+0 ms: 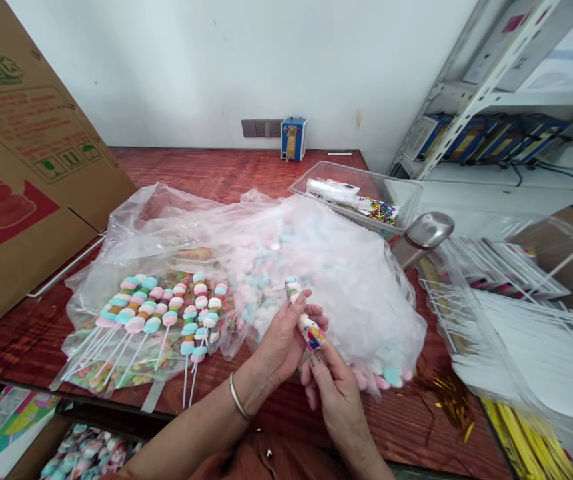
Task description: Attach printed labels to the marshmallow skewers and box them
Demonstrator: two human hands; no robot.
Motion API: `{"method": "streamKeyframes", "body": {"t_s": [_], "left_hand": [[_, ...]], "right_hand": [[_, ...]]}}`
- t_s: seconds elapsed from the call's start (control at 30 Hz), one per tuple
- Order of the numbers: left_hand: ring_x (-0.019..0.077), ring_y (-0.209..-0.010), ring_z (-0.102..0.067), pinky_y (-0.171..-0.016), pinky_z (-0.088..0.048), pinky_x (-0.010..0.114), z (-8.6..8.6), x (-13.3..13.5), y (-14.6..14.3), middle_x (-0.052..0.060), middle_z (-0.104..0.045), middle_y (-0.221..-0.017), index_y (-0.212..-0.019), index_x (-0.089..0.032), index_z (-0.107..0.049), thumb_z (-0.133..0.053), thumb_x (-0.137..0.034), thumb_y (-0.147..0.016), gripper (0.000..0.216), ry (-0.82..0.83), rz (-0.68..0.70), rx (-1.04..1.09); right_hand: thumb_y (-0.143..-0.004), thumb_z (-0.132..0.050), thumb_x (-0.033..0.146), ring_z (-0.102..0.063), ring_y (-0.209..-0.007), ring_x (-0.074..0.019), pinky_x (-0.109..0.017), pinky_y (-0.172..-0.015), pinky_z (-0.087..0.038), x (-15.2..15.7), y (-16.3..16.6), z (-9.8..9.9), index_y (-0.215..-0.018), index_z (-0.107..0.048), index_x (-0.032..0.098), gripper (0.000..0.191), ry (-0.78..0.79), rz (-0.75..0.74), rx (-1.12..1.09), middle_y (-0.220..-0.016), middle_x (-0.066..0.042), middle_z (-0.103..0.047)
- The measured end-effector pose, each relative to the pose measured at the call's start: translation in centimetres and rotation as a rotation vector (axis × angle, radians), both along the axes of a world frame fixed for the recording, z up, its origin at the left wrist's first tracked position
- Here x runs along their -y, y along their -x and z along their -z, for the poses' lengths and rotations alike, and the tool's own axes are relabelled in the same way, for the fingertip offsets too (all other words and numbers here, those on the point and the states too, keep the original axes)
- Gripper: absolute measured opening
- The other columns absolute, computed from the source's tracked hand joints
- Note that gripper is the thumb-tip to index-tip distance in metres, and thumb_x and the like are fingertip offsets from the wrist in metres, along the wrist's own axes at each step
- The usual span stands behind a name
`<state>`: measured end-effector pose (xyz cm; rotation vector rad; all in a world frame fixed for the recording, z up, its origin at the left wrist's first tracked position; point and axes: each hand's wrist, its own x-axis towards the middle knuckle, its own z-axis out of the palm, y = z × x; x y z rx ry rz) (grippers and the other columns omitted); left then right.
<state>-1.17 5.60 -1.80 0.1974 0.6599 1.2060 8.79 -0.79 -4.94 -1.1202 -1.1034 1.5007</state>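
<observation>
One left grip [282,340], one right grip [334,383], closed round glossy tubular wrapper [312,335], crinkled bag [354,267]

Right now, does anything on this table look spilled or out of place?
Mainly the shiny gold strips: they lie loose and splayed on the red tabletop, towards the right, with stray pieces around them, while the yellow strips nearby lie bunched together. Nothing looks clearly damaged.

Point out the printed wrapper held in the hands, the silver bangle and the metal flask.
Printed wrapper [312,334]: head view, on its colourful lower part.
Silver bangle [237,398]: head view, midway along its visible band.
Metal flask [429,230]: head view, on its rounded top.
</observation>
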Motion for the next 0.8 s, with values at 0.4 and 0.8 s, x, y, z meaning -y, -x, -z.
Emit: {"method": "streamKeyframes", "body": {"t_s": [0.4, 0.8], "left_hand": [[0.0157, -0.073, -0.062, -0.060, -0.049, 0.027, 0.9, 1.8, 1.9, 0.008, -0.064, -0.104, -0.120, -0.020, -0.052, -0.074, -0.044, -0.075, 0.055, -0.166, 0.036, -1.003], [0.0158, -0.085, -0.064, -0.078, -0.052, 0.029, -0.2, 3.1, 5.3, 0.003, -0.067, -0.095, -0.102, -0.019, -0.060, -0.058, -0.016, -0.084, 0.019, -0.468, 0.090, -1.199]], "right_hand": [[-0.094, -0.039, 0.014, -0.070, -0.084, -0.0214, -0.032, -0.071, -0.056, -0.4, -0.2, 1.4, -0.130, -0.060, 0.011, 0.042, -0.541, 0.186, 0.748, -0.098, -0.013, -0.074], [-0.088, -0.037, 0.010, -0.068, -0.109, -0.0232, -0.033, -0.088, -0.056, -1.5, 2.2, -1.2, -0.134, -0.055, 0.008, 0.049, -0.479, -0.073, 0.855, -0.125, -0.016, -0.068]]}}
